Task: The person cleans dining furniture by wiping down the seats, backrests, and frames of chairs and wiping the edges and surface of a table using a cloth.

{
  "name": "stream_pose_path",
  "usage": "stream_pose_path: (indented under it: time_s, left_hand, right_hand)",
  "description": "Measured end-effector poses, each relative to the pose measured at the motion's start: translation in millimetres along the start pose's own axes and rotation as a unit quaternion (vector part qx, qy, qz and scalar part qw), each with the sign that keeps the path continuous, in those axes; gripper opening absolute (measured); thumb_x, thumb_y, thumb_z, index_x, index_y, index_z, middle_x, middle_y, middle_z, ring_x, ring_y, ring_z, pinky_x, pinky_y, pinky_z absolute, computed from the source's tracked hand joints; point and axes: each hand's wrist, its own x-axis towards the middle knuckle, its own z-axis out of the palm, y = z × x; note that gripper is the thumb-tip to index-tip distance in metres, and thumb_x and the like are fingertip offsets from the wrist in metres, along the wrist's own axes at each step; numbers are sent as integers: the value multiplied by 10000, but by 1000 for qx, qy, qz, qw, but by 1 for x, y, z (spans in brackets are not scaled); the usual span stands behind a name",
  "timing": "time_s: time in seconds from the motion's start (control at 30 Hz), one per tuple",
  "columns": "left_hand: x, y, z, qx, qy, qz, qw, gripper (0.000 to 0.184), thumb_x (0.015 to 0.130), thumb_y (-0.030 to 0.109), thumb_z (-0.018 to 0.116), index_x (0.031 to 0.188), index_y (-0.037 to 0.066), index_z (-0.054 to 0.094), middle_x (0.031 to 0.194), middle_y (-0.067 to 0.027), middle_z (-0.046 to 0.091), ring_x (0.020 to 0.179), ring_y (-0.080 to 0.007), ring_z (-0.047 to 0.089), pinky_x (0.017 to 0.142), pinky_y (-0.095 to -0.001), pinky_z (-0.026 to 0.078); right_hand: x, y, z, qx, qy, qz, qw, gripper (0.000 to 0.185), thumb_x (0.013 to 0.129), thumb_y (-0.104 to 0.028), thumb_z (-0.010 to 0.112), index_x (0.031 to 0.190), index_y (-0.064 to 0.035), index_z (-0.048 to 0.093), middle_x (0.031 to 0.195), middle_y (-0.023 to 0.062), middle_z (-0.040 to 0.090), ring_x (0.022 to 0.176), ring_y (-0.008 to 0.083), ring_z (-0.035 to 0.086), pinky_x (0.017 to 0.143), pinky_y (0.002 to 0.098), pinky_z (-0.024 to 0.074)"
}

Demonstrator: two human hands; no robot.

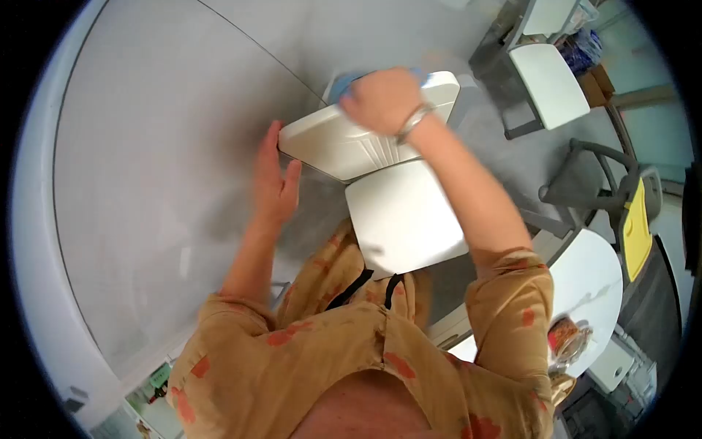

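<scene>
A white chair stands in front of me, its backrest (322,150) facing me with moulded ridges and its white seat (406,216) close to my legs. My right hand (384,100), slightly blurred, is closed over a blue cloth (341,88) at the backrest's top edge. Bits of the cloth show on both sides of the fist. My left hand (274,186) is at the backrest's left edge, fingers stretched out and thumb apart. Its fingertips appear to touch the corner.
Another white chair (548,84) stands at the upper right, near a cardboard box (596,86). A grey chair with a yellow panel (636,230) is at the right. A round white table (596,271) carries a clear food container (569,340). Grey floor (161,146) extends leftward.
</scene>
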Motion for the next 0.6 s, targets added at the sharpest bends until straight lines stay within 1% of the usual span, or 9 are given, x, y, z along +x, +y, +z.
stream_pose_path:
  time_s: [0.07,0.1,0.2,0.3,0.37,0.47,0.53,0.57,0.6]
  left_hand:
    - [0,-5,-5,-105,0,20,994,567,898,160,467,1394,-23,262,1306,-205,423,1205,-329,416,1028,-394,315]
    - [-3,-17,-9,-121,-13,21,992,567,898,160,467,1394,-23,262,1306,-205,423,1205,-329,416,1028,-394,315]
    - [3,-44,-15,-233,24,23,972,552,901,158,458,1382,-37,273,1325,-202,406,1219,-304,407,1024,-381,319]
    - [8,-28,-22,-289,32,-4,957,537,892,178,503,1361,-17,328,1324,-190,408,1217,-302,410,1018,-383,328]
    - [17,-20,-31,-136,-38,84,986,554,848,187,593,1336,19,391,1308,-177,423,1198,-311,423,1006,-395,341]
    - [31,-25,-22,-105,-71,96,987,460,790,165,658,1200,43,489,1280,-159,459,1160,-349,446,980,-414,361]
    - [31,-24,-28,-33,-68,129,989,297,828,143,618,1082,34,508,1246,-170,508,1115,-349,499,923,-390,411]
    - [32,-23,-29,-35,-70,130,988,297,828,143,618,1082,34,508,1246,-170,508,1115,-349,499,923,-390,411]
    - [33,-25,-28,-43,-90,90,991,302,843,155,607,1096,33,497,1167,-184,549,1046,-360,539,869,-398,438]
  right_hand:
    - [1,-51,40,15,108,-87,990,206,729,-277,588,745,-87,664,794,120,643,817,284,620,754,412,449]
    - [-4,-71,53,11,102,-67,992,206,729,-277,588,745,-87,664,794,120,643,817,284,620,754,412,449]
    - [-9,-94,95,108,364,-144,914,241,582,-32,614,820,-71,617,876,79,572,937,279,531,832,398,399]
    - [-32,-104,89,265,327,-67,904,251,571,-33,619,819,-51,586,869,97,561,914,299,532,849,421,389]
    - [-38,-115,84,275,339,-82,896,285,589,-19,612,871,-32,577,892,137,559,930,326,526,839,423,403]
    - [-66,-111,69,435,197,-34,878,380,664,-46,569,1038,21,577,989,199,577,962,376,542,850,388,450]
    - [-78,-90,68,384,196,14,902,441,697,-96,589,1127,6,587,1105,181,617,1026,278,592,902,317,459]
    - [-79,-71,78,480,202,115,846,319,779,-123,577,1068,8,614,1026,135,653,960,220,622,866,290,471]
    - [-75,-34,100,567,274,254,734,235,846,-146,553,1001,8,639,935,79,668,876,154,627,848,275,474]
